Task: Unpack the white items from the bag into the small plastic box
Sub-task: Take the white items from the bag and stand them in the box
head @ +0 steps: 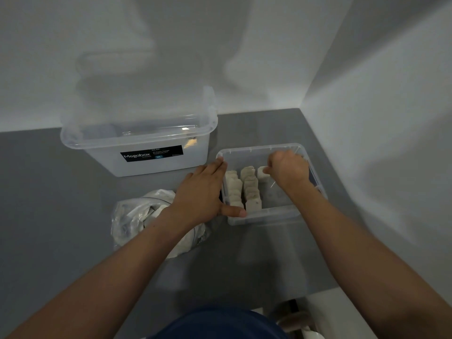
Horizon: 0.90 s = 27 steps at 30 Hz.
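Note:
The small clear plastic box (pixel 264 216) sits on the grey table right of centre. Inside it stand two rows of white items (pixel 250 189), lined up front to back along its left side. My right hand (pixel 287 168) is inside the box near the back and pinches one white item (pixel 262 172) at the start of a third row. My left hand (pixel 204 192) rests flat against the box's left wall, thumb on its front corner. The crumpled clear plastic bag (pixel 139 214) lies to the left under my left forearm, with white items showing through it.
A larger clear storage box (pixel 146 152) with a black Megabox label and a loose lid stands at the back left. White walls close in behind and on the right. The table's front edge runs at the lower right, with a chair part below it.

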Tool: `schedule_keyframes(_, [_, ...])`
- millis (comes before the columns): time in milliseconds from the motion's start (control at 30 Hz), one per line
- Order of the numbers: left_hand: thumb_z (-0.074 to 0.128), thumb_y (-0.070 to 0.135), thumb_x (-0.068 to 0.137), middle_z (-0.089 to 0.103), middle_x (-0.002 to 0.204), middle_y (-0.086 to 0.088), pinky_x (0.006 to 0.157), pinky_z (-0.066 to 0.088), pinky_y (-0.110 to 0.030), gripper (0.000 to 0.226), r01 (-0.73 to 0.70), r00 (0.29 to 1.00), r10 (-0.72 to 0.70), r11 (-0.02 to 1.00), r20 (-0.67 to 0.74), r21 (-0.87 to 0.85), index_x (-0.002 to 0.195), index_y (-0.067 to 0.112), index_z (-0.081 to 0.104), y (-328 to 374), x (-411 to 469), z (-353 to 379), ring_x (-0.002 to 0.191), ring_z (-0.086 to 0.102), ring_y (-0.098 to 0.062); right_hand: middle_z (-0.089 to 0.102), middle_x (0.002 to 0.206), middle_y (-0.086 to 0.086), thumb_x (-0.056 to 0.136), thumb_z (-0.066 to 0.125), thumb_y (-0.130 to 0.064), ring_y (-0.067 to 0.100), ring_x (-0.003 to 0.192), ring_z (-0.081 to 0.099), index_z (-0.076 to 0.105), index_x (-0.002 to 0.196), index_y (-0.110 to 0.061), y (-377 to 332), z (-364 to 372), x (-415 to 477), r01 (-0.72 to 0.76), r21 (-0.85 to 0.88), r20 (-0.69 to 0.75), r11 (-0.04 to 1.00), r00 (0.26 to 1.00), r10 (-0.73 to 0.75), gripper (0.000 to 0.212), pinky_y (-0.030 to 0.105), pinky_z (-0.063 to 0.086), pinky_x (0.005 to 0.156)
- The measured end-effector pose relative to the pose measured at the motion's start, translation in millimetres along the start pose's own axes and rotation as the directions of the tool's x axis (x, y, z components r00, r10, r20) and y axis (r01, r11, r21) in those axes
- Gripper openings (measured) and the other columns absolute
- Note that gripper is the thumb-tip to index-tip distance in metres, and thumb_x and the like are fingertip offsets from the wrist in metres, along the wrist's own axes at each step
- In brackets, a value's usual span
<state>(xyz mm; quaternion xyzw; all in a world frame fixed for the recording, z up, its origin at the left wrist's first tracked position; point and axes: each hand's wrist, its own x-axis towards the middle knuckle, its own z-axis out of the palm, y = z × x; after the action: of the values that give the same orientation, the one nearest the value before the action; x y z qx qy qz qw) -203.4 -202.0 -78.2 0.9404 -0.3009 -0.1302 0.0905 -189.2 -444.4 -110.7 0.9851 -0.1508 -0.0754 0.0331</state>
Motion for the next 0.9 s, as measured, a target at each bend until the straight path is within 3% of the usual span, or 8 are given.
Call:
schedule_keyframes(133, [0.051,0.093,0.059,0.003,0.166,0.001,0.117,0.025,-0.043,0.130,0.001,1.000,-0.001,1.000,-0.006,-0.004,0.157,0.019,0.009,-2,0,1,0.148,0.021,-0.025,0.073,0.086,0.007,0.093,0.069,-0.040,0.025,0.079,0.069,0.075,0.100,-0.016,5,-1,-5,-0.013,0.143,-0.033,0.990,0.999,0.018,0.026,0.035,0.059,0.073])
schedule_keyframes(267, [0.054,0.088,0.065,0.011,0.165,0.000,0.116,0.026,-0.044,0.117,-0.031,0.999,0.027,0.994,-0.037,-0.102,0.156,0.023,0.017,-5,-6,-2,0.147,0.022,-0.024,0.076,0.091,0.005,0.090,0.073,-0.029,0.022,0.085,0.070,0.078,0.100,-0.014,11,-14,-24,-0.048,0.368,-0.089,0.928,0.992,0.087,0.019,0.036,0.059,0.080])
schedule_keyframes(400, [0.066,0.057,0.084,0.047,0.142,0.001,0.106,0.040,-0.034,0.065,-0.105,0.952,0.019,0.958,-0.306,-0.266,0.138,0.025,0.051,-25,-30,-15,0.128,0.044,-0.020,0.072,0.087,-0.010,0.084,0.079,-0.029,0.003,0.080,0.066,0.077,0.100,-0.019,-1,-36,-67,-0.009,0.641,-0.191,0.768,0.967,0.170,0.018,0.010,0.048,0.074])
schedule_keyframes(500, [0.069,0.032,0.088,0.057,0.124,0.004,0.097,0.042,-0.026,0.037,-0.130,0.893,-0.030,0.938,-0.449,-0.322,0.123,0.022,0.063,-57,-59,-16,0.116,0.052,-0.015,0.073,0.084,-0.014,0.085,0.079,-0.030,-0.006,0.078,0.067,0.076,0.099,-0.023,-40,-50,-101,0.099,0.750,-0.256,0.654,0.955,0.150,0.015,0.007,0.050,0.073])
schedule_keyframes(600, [0.071,0.024,0.087,0.062,0.113,0.005,0.091,0.048,-0.032,0.027,-0.085,0.875,-0.092,0.937,-0.474,-0.338,0.113,0.022,0.067,-97,-86,-8,0.106,0.057,-0.016,0.074,0.091,-0.014,0.088,0.077,-0.023,-0.005,0.085,0.068,0.075,0.105,-0.020,-95,-57,-130,0.225,0.842,-0.321,0.489,0.939,0.120,0.018,0.009,0.051,0.079])
schedule_keyframes(700, [0.073,0.024,0.087,0.068,0.100,0.005,0.085,0.050,-0.035,0.017,-0.016,0.910,-0.112,0.952,-0.400,-0.305,0.103,0.021,0.072,-134,-108,5,0.095,0.061,-0.018,0.071,0.095,-0.014,0.089,0.074,-0.018,0.001,0.089,0.068,0.071,0.115,-0.023,-154,-53,-154,0.310,0.849,-0.350,0.429,0.937,0.015,0.027,0.012,0.052,0.082])
schedule_keyframes(800, [0.056,0.037,0.090,0.072,0.094,0.002,0.078,0.053,-0.037,0.024,-0.045,0.971,-0.002,0.980,-0.238,-0.192,0.098,0.024,0.075,-160,-122,20,0.088,0.066,-0.023,0.072,0.097,-0.010,0.091,0.070,-0.022,0.005,0.088,0.068,0.071,0.113,-0.025,-203,-30,-166,0.325,0.801,-0.273,0.503,0.946,-0.177,0.022,0.020,0.056,0.084])
schedule_keyframes(900, [0.033,0.047,0.087,0.071,0.100,0.003,0.076,0.054,-0.038,0.045,-0.126,0.992,0.126,0.992,-0.025,0.017,0.106,0.033,0.071,-176,-125,36,0.093,0.065,-0.025,0.074,0.100,-0.006,0.092,0.057,-0.028,0.018,0.093,0.069,0.073,0.106,-0.032,-234,5,-164,0.333,0.465,-0.119,0.820,0.941,-0.315,0.022,0.034,0.057,0.081])
